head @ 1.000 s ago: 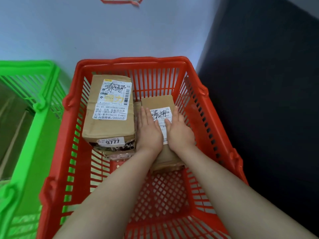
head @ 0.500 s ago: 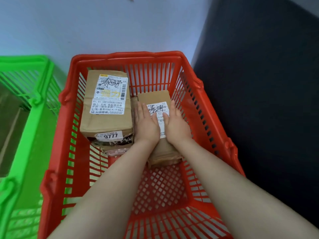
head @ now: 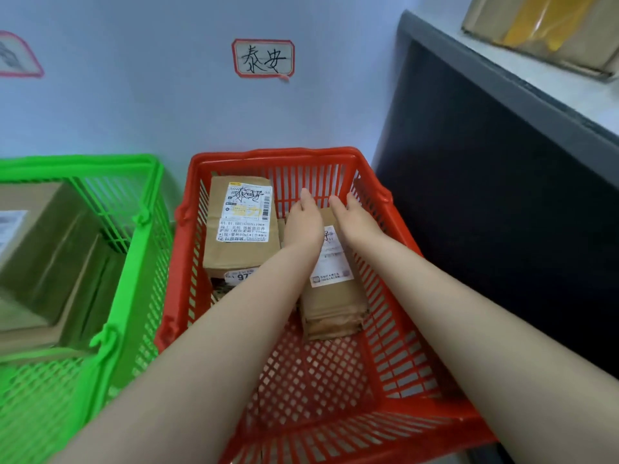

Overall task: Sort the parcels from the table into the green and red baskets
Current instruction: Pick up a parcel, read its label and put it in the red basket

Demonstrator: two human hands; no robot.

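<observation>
The red basket [head: 395, 286] holds two brown cardboard parcels. The larger parcel [head: 241, 229], with a white label, lies at the back left. A smaller parcel [head: 331, 289] with a white label lies at the back right. My left hand [head: 303, 222] and my right hand [head: 355, 219] rest flat, fingers straight, on the far end of the smaller parcel and hide most of that end. The green basket [head: 134, 262] stands to the left with a large cardboard box [head: 43, 249] inside.
A paper sign [head: 263, 57] with handwritten characters hangs on the pale wall above the red basket. A dark table [head: 502, 182] rises at the right, with a cardboard parcel [head: 549, 28] on its top. Part of another sign [head: 16, 56] shows at the far left.
Both hands slid forward along the smaller parcel toward the basket's back wall, uncovering its label. The view tilted up, bringing the wall sign and the table top into sight.
</observation>
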